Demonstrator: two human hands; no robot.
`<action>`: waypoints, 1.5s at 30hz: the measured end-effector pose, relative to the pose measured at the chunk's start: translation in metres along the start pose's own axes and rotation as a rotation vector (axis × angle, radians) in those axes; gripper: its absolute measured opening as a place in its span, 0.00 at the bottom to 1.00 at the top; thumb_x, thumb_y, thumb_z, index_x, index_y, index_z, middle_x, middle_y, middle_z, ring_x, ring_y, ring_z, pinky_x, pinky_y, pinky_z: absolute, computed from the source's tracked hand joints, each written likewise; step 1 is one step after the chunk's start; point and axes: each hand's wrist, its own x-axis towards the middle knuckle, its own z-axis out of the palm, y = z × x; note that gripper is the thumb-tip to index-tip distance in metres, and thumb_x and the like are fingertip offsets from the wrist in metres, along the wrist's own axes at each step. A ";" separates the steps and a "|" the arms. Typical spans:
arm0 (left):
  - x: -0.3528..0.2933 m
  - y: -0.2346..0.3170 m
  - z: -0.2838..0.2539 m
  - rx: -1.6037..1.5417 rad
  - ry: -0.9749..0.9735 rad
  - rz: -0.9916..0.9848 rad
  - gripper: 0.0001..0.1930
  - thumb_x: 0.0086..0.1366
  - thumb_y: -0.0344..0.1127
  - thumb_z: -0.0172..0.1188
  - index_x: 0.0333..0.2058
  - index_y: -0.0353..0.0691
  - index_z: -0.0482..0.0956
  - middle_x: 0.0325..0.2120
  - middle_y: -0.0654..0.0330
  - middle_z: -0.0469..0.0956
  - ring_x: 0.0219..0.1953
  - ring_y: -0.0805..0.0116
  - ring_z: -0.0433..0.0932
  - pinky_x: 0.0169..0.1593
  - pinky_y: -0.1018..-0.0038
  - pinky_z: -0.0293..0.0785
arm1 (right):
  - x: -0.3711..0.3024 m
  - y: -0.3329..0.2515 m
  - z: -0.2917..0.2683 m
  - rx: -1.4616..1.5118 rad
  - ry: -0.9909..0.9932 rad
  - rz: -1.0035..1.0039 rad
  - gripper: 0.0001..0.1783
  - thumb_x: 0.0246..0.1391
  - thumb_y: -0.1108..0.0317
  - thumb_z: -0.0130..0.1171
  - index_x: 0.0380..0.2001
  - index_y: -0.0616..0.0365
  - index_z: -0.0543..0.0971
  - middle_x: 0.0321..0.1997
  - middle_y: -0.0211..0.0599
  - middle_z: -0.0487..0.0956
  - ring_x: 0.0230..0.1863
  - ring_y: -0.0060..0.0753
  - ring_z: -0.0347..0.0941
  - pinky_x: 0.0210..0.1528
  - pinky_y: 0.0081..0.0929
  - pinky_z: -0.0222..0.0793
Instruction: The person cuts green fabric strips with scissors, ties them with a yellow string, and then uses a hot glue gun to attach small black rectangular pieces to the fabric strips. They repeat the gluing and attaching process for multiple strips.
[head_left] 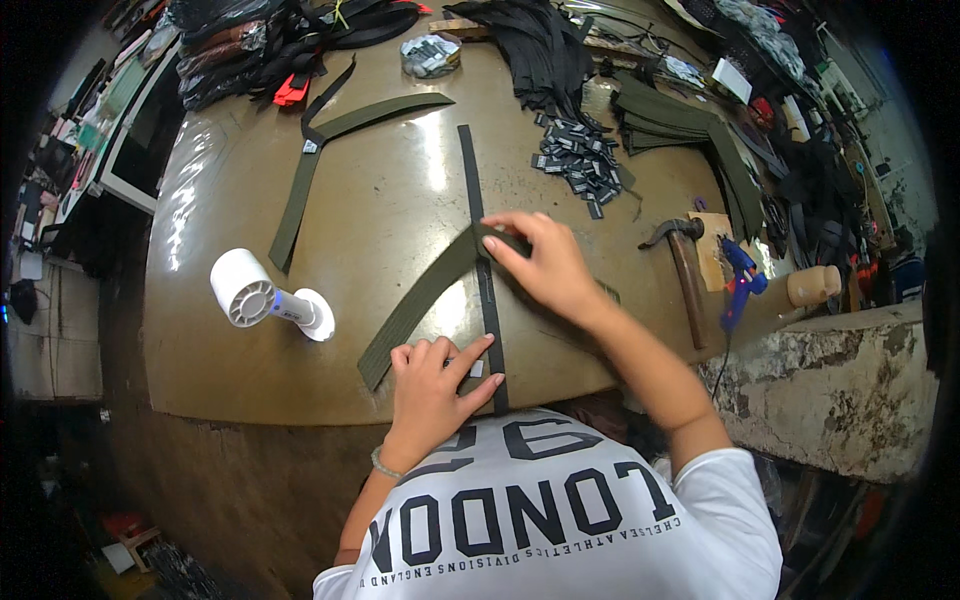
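A long narrow black strap (471, 165) runs down the table toward me. A wide olive-green webbing strap (425, 300) bends across it, one arm reaching down to the left, the other partly hidden under my right forearm. My right hand (548, 262) pinches the olive strap at its bend, where it meets the black strap. Lower down, my left hand (432, 385) rests with thumb and index finger apart, their tips at the black strap's edge. Between them shows a small whitish label (476, 369), partly covered.
Another olive strap piece with a black tail (318, 135) lies at the left. Nearby stands a white handheld fan (242, 287). To the right are a hammer (688, 280) and a blue glue gun (741, 285). Farther back are piled labels (580, 160) and stacked olive straps (665, 115).
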 end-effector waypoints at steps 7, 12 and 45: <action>-0.001 -0.001 0.002 0.012 -0.035 0.006 0.26 0.53 0.47 0.69 0.52 0.51 0.79 0.25 0.65 0.66 0.31 0.66 0.66 0.38 0.68 0.57 | -0.053 0.005 0.022 -0.165 0.129 -0.081 0.13 0.55 0.64 0.62 0.44 0.54 0.81 0.37 0.33 0.80 0.42 0.36 0.70 0.49 0.34 0.57; 0.000 0.003 -0.001 0.077 -0.075 0.030 0.25 0.57 0.47 0.66 0.52 0.49 0.77 0.26 0.64 0.66 0.30 0.67 0.66 0.36 0.69 0.58 | -0.056 0.013 0.022 -0.183 0.138 -0.123 0.14 0.55 0.64 0.62 0.44 0.55 0.81 0.35 0.32 0.79 0.41 0.36 0.70 0.48 0.34 0.57; 0.046 -0.015 0.008 -0.185 0.109 -0.108 0.11 0.62 0.27 0.58 0.43 0.38 0.81 0.24 0.56 0.70 0.29 0.59 0.69 0.36 0.66 0.67 | -0.118 0.080 -0.163 -0.353 0.859 0.717 0.30 0.60 0.56 0.60 0.57 0.62 0.65 0.44 0.40 0.79 0.37 0.28 0.77 0.30 0.25 0.76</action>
